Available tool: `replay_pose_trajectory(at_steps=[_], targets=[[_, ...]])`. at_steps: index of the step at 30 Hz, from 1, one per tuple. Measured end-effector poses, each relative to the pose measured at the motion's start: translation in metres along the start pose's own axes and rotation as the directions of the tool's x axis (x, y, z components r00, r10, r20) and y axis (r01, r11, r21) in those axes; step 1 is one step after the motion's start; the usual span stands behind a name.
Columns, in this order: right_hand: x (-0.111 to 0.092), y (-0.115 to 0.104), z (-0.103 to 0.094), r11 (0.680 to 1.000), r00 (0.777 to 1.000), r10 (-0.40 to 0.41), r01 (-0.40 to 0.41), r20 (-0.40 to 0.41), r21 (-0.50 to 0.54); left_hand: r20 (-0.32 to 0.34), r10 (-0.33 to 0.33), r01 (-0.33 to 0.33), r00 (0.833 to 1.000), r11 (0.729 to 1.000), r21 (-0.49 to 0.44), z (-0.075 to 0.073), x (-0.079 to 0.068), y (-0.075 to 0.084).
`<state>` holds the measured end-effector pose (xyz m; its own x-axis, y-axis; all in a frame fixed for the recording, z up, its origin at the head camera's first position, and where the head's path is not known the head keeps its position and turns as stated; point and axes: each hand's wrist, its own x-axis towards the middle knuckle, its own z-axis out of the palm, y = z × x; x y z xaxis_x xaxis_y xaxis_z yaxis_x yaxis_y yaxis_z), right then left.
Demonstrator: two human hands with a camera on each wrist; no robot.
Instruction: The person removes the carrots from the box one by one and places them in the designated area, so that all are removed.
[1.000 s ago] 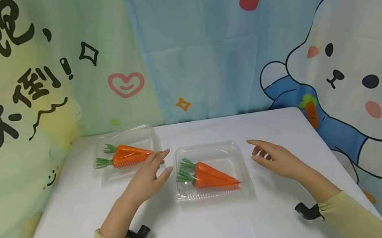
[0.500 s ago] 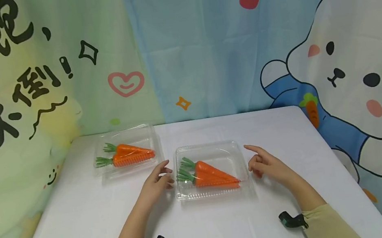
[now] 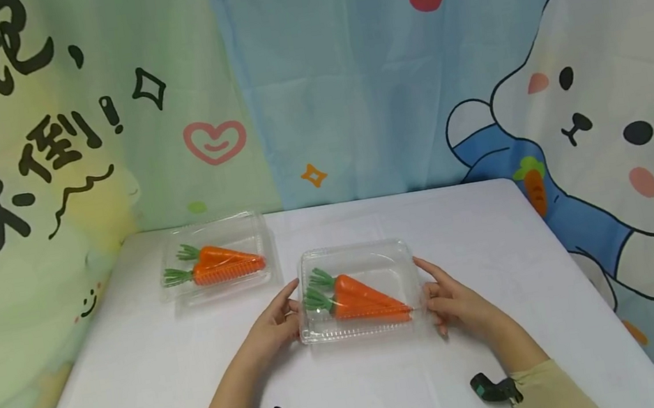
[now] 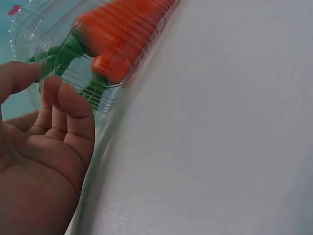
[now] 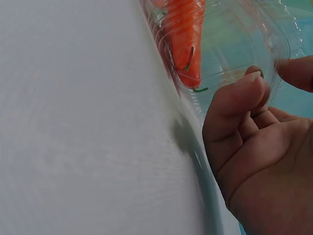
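Note:
A clear plastic clamshell box [image 3: 378,270] lies in the middle of the white table, lid down. Inside, two orange carrots [image 3: 363,297] with green tops point to the lower right. My left hand [image 3: 272,326] holds the box's left side with bent fingers, its extended index finger near the upper left corner. On the opposite side my right hand [image 3: 457,303] does likewise, index finger at the upper right. The left wrist view has curled fingers [image 4: 76,105] against the box edge beside the green tops. In the right wrist view, the thumb [image 5: 239,93] meets the edge near the carrot tips.
Another clear box [image 3: 229,231], holding two more carrots [image 3: 224,263], stands behind and to the left. A white cloth covers the table [image 3: 362,396]. Behind its far edge hangs a printed curtain [image 3: 350,102].
Both hands have come in to the front box's sides, the left after leaving the space between the two boxes. Their fingers have bent against the edges. The boxes have hardly moved.

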<state>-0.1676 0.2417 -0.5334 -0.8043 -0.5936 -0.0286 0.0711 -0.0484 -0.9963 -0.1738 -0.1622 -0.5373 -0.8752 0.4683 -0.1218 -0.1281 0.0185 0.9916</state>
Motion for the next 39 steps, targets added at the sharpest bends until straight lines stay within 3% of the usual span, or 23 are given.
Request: replay_pose_trajectory(at_steps=[4,8,11,16,25,30,39], targets=[[0.0,0.003,0.001,0.998,1.0,-0.024,0.024,0.009,0.05,0.011,0.012,-0.012,1.0,1.0,-0.014,0.0,-0.001,-0.003],[-0.002,0.008,0.0,0.989,0.998,-0.05,0.045,0.035,0.138,-0.036,-0.019,0.016,0.999,0.994,-0.104,0.003,0.0,-0.004],[-0.002,0.013,-0.004,0.962,0.988,-0.113,0.083,0.103,0.259,-0.112,-0.058,0.044,0.992,0.991,-0.128,0.007,0.001,-0.004],[0.001,0.018,-0.008,0.909,0.959,-0.193,0.095,0.207,0.405,-0.183,-0.039,0.031,0.982,0.998,-0.045,0.014,0.0,-0.002],[0.002,0.017,-0.004,0.905,0.965,-0.146,0.042,0.218,0.423,-0.199,0.037,-0.035,0.979,0.999,0.015,0.017,-0.003,-0.002],[0.001,0.015,-0.001,0.9,0.965,-0.12,0.007,0.232,0.436,-0.199,0.081,-0.063,0.977,0.993,0.097,0.017,-0.002,-0.002],[-0.002,0.012,0.006,0.889,0.975,-0.093,-0.011,0.203,0.459,-0.21,0.084,-0.053,0.974,0.988,0.145,0.017,-0.001,-0.004]])
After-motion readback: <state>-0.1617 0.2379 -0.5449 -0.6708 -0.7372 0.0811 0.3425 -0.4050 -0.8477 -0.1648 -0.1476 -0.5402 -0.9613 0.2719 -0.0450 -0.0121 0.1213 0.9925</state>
